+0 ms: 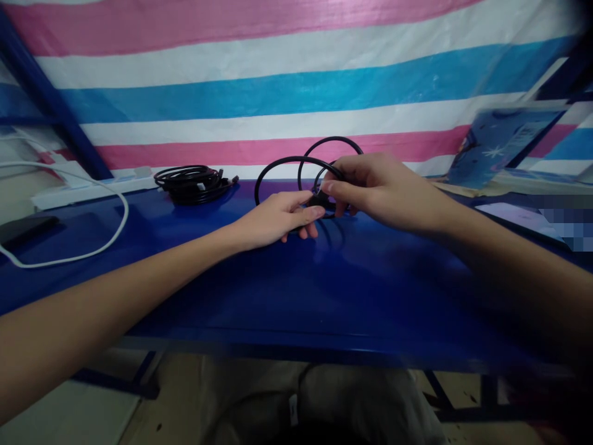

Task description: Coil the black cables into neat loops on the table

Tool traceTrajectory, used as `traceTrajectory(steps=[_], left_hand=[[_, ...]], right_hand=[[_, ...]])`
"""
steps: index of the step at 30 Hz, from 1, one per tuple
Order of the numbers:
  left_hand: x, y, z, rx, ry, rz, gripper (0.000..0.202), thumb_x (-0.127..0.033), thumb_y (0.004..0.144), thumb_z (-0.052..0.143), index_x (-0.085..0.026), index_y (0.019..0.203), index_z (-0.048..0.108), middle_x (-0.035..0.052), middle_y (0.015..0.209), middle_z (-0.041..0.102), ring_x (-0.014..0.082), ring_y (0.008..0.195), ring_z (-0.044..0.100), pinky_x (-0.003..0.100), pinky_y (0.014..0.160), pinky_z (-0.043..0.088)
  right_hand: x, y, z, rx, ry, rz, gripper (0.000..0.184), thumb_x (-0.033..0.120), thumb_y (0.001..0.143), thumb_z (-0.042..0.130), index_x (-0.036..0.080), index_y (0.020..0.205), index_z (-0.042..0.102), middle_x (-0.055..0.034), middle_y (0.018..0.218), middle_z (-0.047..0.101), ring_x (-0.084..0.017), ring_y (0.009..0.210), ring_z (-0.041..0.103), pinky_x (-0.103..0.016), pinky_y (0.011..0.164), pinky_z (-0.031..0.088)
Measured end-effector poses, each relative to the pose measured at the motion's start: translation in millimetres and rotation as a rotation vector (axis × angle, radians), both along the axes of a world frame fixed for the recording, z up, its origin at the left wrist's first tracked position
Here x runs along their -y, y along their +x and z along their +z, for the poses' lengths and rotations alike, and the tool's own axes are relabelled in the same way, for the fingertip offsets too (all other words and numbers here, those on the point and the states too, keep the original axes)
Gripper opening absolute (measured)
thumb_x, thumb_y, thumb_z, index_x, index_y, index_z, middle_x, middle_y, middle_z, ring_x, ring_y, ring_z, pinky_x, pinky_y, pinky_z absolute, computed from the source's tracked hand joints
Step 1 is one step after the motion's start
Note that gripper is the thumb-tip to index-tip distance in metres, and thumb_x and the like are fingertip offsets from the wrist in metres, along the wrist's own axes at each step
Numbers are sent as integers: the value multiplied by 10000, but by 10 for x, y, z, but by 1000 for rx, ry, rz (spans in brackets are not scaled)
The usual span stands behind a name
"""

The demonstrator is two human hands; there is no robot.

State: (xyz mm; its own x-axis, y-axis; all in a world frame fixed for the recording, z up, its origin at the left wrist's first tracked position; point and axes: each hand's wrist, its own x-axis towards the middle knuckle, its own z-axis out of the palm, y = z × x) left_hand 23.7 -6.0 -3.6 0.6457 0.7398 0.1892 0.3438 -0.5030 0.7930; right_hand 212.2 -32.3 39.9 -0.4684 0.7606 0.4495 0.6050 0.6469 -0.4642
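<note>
From the front edge of the one blue bench (324, 296), a broad stretch of its surface runs back to two hands; the left hand (278, 219) and right hand (375, 188) each have their grip pinched, thumb to fingers, on one black cable (291, 159), its loops standing towards the back edge; near the left end lie one dark flat object (28, 230) and one white cable (125, 213); left of the hands, one black coil (192, 188); behind everything, one striped sheet (278, 99).
</note>
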Motion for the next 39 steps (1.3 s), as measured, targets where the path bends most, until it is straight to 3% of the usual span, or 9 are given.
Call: traceTrajectory(steps=[17, 32, 39], left_hand=[[32, 6, 23, -34, 40, -32, 362, -487, 928, 494, -158, 1049, 584, 60, 852, 696, 97, 689, 597, 159, 473, 401], [65, 13, 41, -44, 67, -18, 286, -411, 936, 477, -147, 1001, 565, 36, 823, 686, 77, 675, 583, 177, 528, 404], [67, 28, 48, -52, 56, 0, 277, -410, 935, 476, -152, 990, 561, 47, 825, 687, 85, 680, 583, 168, 493, 387]], right_hand=[[-3, 63, 60, 157, 79, 45, 255, 257, 898, 565, 186, 661, 503, -4, 618, 531, -118, 573, 456, -296, 561, 312], [5, 98, 126, 241, 126, 21, 267, 267, 857, 596, 139, 623, 588, 2, 560, 531, -97, 526, 448, -276, 552, 283], [14, 116, 138, 220, 66, 6, 310, 257, 856, 622, 148, 567, 593, 16, 489, 494, -85, 459, 391, -282, 487, 249]])
